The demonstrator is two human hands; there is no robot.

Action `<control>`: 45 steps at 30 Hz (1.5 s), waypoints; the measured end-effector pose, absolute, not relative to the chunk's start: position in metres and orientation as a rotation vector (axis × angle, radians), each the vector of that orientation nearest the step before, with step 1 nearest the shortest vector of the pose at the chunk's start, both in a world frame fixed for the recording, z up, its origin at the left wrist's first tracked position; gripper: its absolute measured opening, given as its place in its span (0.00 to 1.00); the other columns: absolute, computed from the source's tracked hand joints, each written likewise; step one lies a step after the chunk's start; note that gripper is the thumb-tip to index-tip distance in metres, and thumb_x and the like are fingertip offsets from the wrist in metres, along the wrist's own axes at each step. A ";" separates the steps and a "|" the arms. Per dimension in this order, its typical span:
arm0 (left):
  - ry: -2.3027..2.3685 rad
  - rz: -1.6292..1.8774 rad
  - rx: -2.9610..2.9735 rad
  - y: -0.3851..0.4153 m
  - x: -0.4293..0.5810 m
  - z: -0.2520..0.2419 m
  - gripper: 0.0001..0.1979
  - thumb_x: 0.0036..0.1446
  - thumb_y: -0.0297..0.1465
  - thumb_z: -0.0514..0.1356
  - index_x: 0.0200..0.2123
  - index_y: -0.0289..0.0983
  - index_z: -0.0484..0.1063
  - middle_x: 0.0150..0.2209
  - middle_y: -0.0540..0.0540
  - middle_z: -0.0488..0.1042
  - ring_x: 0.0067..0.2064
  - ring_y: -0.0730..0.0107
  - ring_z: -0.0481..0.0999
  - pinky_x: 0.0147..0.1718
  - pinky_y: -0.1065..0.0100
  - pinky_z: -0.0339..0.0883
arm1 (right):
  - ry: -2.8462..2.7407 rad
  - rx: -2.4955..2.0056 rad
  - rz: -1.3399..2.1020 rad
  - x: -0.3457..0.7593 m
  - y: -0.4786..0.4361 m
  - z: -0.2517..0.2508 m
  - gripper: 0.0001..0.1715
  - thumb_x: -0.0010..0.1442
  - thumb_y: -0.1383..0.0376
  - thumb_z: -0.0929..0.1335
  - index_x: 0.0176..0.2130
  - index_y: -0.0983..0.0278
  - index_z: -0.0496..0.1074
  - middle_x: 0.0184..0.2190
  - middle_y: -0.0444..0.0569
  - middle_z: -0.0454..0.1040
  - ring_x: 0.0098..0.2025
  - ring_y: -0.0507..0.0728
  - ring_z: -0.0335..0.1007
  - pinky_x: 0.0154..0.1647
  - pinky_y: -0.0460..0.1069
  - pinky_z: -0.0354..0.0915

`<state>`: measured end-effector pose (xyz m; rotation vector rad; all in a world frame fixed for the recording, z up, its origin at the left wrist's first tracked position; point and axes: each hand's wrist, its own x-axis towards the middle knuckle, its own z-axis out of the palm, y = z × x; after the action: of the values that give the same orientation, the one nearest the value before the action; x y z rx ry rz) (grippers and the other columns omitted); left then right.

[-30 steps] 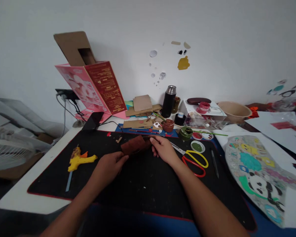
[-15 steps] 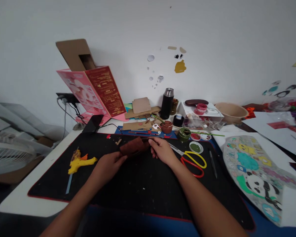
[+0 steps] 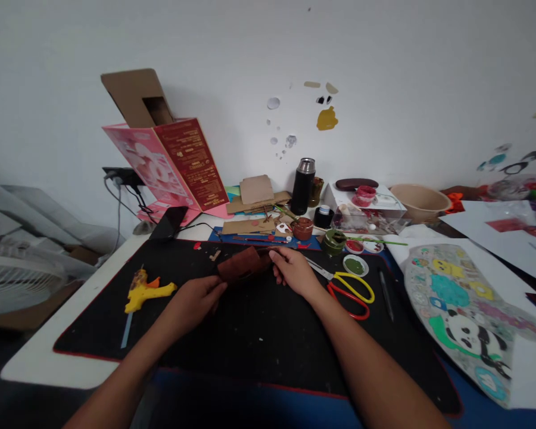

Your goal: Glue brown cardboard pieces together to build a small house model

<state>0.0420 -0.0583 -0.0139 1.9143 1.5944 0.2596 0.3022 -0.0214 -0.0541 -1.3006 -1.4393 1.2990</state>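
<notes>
A reddish-brown folded piece, seemingly painted cardboard (image 3: pixel 241 265), is held over the black mat between my two hands. My left hand (image 3: pixel 196 304) has its fingers closed at the piece's lower left corner, the thumb lying along the near side. At the other end, my right hand (image 3: pixel 292 271) pinches the thin right edge between thumb and fingers. Scissors with yellow and red handles (image 3: pixel 351 292) lie just right of my right hand. A yellow glue gun (image 3: pixel 147 292) with a blue stick rests left of my left hand.
Behind the mat (image 3: pixel 259 351) stand a black thermos (image 3: pixel 302 187), a brown paint jar (image 3: pixel 302 229), a green jar (image 3: pixel 333 242) and cardboard scraps (image 3: pixel 256 190). A dish of green paint (image 3: pixel 355 266) and a pen (image 3: pixel 386 295) lie right. A pink box (image 3: pixel 161 167) stands back left.
My left hand has shifted very slightly left and down along the corner of the brown piece. The right hand and the piece stay almost in place.
</notes>
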 end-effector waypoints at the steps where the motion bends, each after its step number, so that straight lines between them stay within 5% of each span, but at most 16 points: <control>1: 1.577 0.266 1.909 -0.059 0.041 -0.014 0.21 0.63 0.46 0.50 0.24 0.41 0.68 0.22 0.48 0.74 0.26 0.62 0.74 0.30 0.66 0.61 | -1.438 -1.302 1.299 0.302 -0.021 -0.054 0.16 0.69 0.54 0.64 0.43 0.62 0.74 0.21 0.38 0.68 0.18 0.50 0.67 0.16 0.42 0.58; 6: 1.592 0.256 1.863 -0.060 0.041 -0.013 0.19 0.64 0.47 0.51 0.35 0.41 0.73 0.25 0.48 0.77 0.27 0.60 0.76 0.29 0.65 0.62 | -1.444 -1.300 1.286 0.302 -0.022 -0.055 0.17 0.70 0.55 0.63 0.46 0.63 0.75 0.21 0.38 0.68 0.18 0.50 0.67 0.17 0.42 0.59; 13: 1.729 0.153 2.080 -0.055 0.043 -0.018 0.16 0.66 0.39 0.52 0.42 0.39 0.78 0.41 0.38 0.84 0.43 0.51 0.81 0.41 0.61 0.64 | -1.461 -1.306 1.278 0.303 -0.022 -0.055 0.15 0.70 0.56 0.63 0.43 0.63 0.73 0.21 0.38 0.68 0.18 0.50 0.68 0.17 0.42 0.59; 28: 1.663 0.395 1.918 -0.059 0.046 -0.016 0.16 0.62 0.41 0.54 0.36 0.40 0.79 0.32 0.44 0.81 0.35 0.57 0.79 0.36 0.64 0.64 | -1.474 -1.297 1.275 0.303 -0.022 -0.054 0.15 0.70 0.56 0.63 0.43 0.63 0.74 0.21 0.39 0.69 0.18 0.50 0.68 0.18 0.42 0.60; 31: 1.644 0.403 1.885 -0.065 0.045 -0.014 0.19 0.62 0.45 0.53 0.33 0.39 0.76 0.25 0.47 0.76 0.28 0.61 0.75 0.30 0.66 0.62 | -1.471 -1.299 1.282 0.303 -0.022 -0.053 0.16 0.71 0.56 0.63 0.46 0.63 0.75 0.21 0.38 0.69 0.19 0.50 0.68 0.18 0.42 0.60; 38: 1.381 0.570 1.362 -0.069 0.052 -0.011 0.27 0.55 0.56 0.62 0.43 0.39 0.69 0.16 0.58 0.65 0.14 0.73 0.60 0.15 0.72 0.51 | -1.473 -1.313 1.280 0.303 -0.023 -0.052 0.17 0.70 0.57 0.63 0.48 0.63 0.76 0.21 0.38 0.68 0.18 0.50 0.67 0.17 0.42 0.58; 45: 1.078 0.717 0.901 -0.064 0.064 -0.019 0.24 0.55 0.50 0.68 0.31 0.40 0.60 0.13 0.61 0.60 0.11 0.83 0.48 0.12 0.77 0.38 | -1.486 -1.307 1.264 0.303 -0.022 -0.053 0.17 0.70 0.57 0.63 0.47 0.63 0.76 0.21 0.38 0.68 0.18 0.50 0.67 0.19 0.43 0.59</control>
<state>0.0641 -0.0637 -0.0193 0.9007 1.0777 0.7168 0.3028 -0.0215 -0.0529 -1.3071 -1.4862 1.2640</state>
